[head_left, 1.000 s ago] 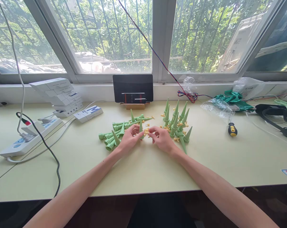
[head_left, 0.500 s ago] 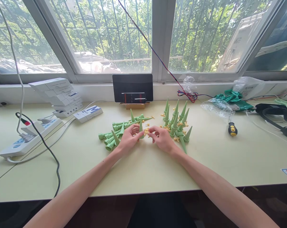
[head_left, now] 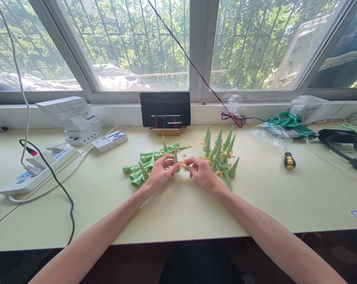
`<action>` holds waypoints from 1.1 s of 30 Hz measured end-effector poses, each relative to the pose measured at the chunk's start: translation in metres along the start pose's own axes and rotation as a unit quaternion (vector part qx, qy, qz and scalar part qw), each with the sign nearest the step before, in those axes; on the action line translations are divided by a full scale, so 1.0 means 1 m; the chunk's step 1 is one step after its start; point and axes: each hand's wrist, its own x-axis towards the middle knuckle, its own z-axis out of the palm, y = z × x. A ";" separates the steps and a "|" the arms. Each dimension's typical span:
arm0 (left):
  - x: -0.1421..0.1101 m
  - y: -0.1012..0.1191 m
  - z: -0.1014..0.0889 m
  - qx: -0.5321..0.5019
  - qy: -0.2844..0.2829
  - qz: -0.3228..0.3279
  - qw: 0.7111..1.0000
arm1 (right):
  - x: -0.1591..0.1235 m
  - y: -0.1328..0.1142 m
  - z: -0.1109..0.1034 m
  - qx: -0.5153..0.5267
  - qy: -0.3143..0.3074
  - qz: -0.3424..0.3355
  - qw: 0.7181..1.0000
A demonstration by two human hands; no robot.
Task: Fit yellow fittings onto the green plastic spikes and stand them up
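Note:
My left hand (head_left: 161, 171) is closed around a green plastic watering spike (head_left: 175, 156), which stands point up. Fingertips of my right hand (head_left: 201, 172) pinch a small yellow valve piece (head_left: 183, 164) at the spike's right side; whether it sits in the spike I cannot tell. Left of my hands lies a pile of green spikes (head_left: 138, 176), several on their sides with open ends toward me. On the right stands a cluster of green spikes (head_left: 216, 153) with yellow pieces on them, mostly points up. More loose yellow pieces (head_left: 183, 155) lie between the groups.
Behind my hands a phone (head_left: 167, 122) leans on a black tablet (head_left: 165, 103). White boxes (head_left: 77, 118) and a power strip (head_left: 42, 173) with cables occupy the left. A screwdriver (head_left: 289, 161), plastic bags (head_left: 287, 124) and black straps (head_left: 346, 146) lie on the right.
Almost nothing differs. Both hands stay at the same spot with the spike and the yellow piece, with only a tiny shift of the fingers.

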 end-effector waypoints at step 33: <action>-0.002 0.004 0.003 0.020 -0.012 0.014 1.000 | 0.001 0.000 0.001 -0.022 0.001 -0.003 1.000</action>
